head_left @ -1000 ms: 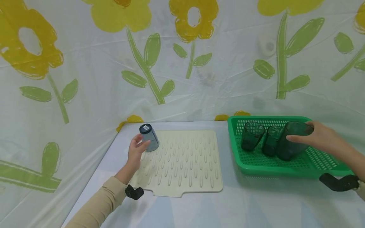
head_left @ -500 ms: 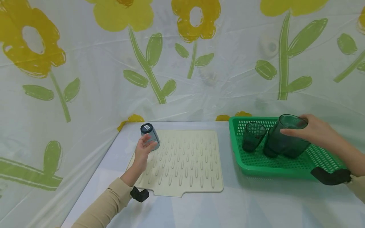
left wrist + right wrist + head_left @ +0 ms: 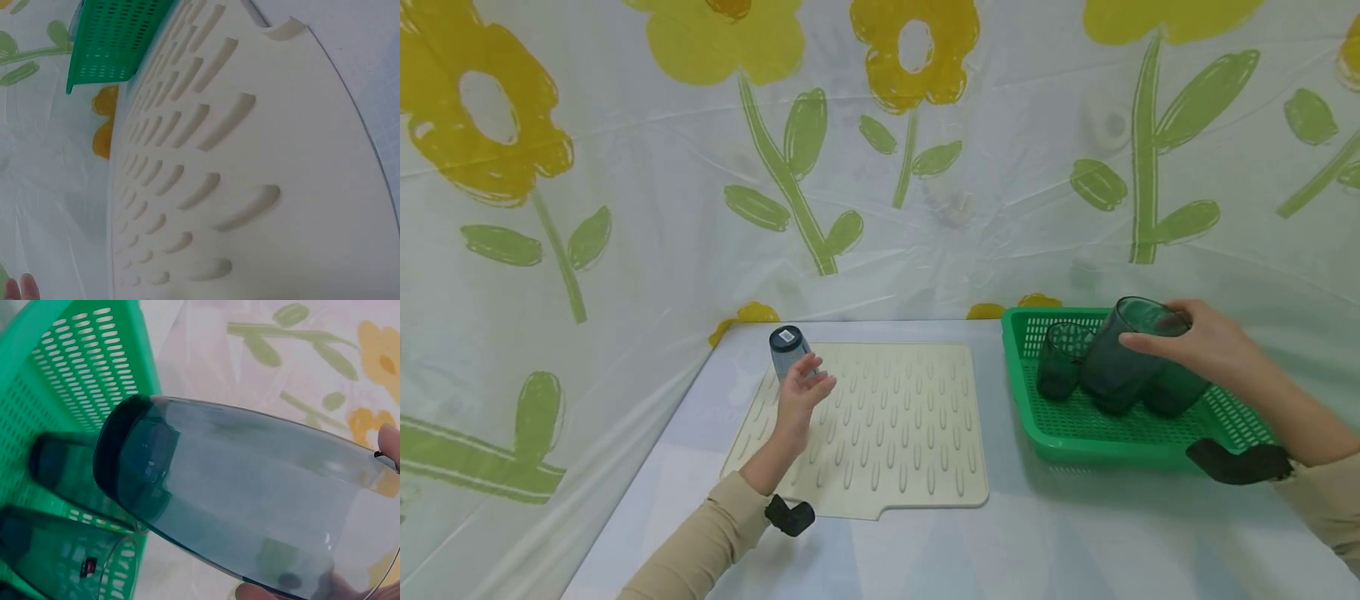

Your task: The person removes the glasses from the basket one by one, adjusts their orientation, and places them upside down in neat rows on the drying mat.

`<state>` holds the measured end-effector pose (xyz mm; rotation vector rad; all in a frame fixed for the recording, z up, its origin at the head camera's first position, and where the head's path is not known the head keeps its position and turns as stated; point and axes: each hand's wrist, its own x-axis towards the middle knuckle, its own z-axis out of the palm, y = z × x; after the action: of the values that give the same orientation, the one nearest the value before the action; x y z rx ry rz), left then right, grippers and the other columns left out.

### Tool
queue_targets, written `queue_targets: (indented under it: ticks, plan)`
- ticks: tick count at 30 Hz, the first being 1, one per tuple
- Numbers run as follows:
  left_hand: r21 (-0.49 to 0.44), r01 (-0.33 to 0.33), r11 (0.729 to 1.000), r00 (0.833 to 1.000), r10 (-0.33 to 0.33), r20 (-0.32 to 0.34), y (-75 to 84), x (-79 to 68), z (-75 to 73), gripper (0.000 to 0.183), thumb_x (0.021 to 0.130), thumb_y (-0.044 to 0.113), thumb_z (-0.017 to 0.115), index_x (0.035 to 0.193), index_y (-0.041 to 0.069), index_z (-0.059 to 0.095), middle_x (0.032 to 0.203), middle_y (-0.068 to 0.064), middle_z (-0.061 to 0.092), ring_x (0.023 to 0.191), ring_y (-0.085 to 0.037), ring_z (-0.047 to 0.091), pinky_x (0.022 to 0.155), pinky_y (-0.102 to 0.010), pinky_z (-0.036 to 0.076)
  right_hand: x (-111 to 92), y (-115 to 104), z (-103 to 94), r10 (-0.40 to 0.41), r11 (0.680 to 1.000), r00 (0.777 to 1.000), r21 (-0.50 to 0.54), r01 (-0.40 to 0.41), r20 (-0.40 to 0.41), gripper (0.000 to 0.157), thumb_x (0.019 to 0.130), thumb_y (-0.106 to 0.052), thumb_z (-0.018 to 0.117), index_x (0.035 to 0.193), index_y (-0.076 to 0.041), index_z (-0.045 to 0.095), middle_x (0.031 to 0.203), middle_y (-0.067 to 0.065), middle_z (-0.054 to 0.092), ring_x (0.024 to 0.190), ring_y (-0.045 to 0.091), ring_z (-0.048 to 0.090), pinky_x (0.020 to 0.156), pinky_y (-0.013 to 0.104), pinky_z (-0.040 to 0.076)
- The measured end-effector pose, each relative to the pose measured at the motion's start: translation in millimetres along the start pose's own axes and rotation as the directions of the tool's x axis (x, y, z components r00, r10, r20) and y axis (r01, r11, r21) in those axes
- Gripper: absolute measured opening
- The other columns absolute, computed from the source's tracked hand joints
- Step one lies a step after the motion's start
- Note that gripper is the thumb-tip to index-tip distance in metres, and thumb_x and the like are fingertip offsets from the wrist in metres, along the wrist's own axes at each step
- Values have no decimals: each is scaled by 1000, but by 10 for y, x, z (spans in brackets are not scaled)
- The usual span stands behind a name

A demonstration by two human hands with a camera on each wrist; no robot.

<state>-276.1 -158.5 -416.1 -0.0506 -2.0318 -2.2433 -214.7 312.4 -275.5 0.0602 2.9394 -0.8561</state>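
My right hand (image 3: 1213,346) grips a tall, dark tinted drinking glass (image 3: 1118,362) near its rim, thumb on the near side. The glass is tilted and raised over the green basket (image 3: 1120,450); the right wrist view shows its thick base pointing left. Other tinted glasses lie in the basket, one (image 3: 1062,362) at the left and another (image 3: 1176,387) partly behind the held one. My left hand (image 3: 797,408), fingers relaxed and holding nothing, hovers over the cream drying mat (image 3: 917,467). Just behind it an upside-down glass (image 3: 785,346) stands on the mat, partly hidden by the fingers.
The green basket stands on the white table (image 3: 1000,550), right of the mat. A flower-printed curtain (image 3: 985,242) hangs behind the table and along its left side. Raised ridges cover the mat, seen close up in the left wrist view.
My right hand has lifted the tall glass and moved it left across the basket. My left hand has drifted right, away from the upside-down glass, which stays in place.
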Motion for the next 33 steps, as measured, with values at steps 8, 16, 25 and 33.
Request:
queue_targets:
  ticks: [8, 16, 25, 33]
  plan:
    - [-45, -16, 999, 999, 18, 36, 3, -12, 121, 60, 86, 1, 56, 138, -2, 27, 137, -18, 35, 119, -25, 41, 87, -17, 42, 27, -52, 92, -24, 997, 999, 69, 26, -34, 94, 88, -51, 49, 141, 12, 4, 132, 36, 27, 114, 52, 31, 79, 59, 38]
    - [-80, -9, 997, 998, 14, 55, -14, -17, 271, 58, 85, 2, 57, 137, 0, 31, 136, -17, 36, 122, -30, 39, 85, -19, 44, 31, -113, 204, -18, 988, 999, 151, 24, -40, 92, 89, -50, 48, 142, 9, 3, 135, 37, 24, 114, 50, 33, 79, 57, 39]
    - [-121, -9, 993, 996, 19, 82, -69, -25, 424, 58, 85, 2, 57, 137, -1, 31, 135, -18, 37, 124, -36, 37, 88, -23, 45, 50, -166, 342, -21, 961, 998, 274, 36, -58, 88, 90, -48, 48, 144, 6, 4, 136, 35, 26, 114, 47, 36, 83, 56, 40]
    - [-97, 21, 995, 995, -12, 97, -91, -51, 555, 56, 86, 5, 58, 136, 0, 32, 136, -17, 38, 123, -33, 40, 93, -29, 44, 42, -237, 436, -22, 945, 997, 323, 45, -76, 86, 90, -49, 46, 145, 3, 4, 136, 33, 28, 112, 47, 41, 88, 57, 38]
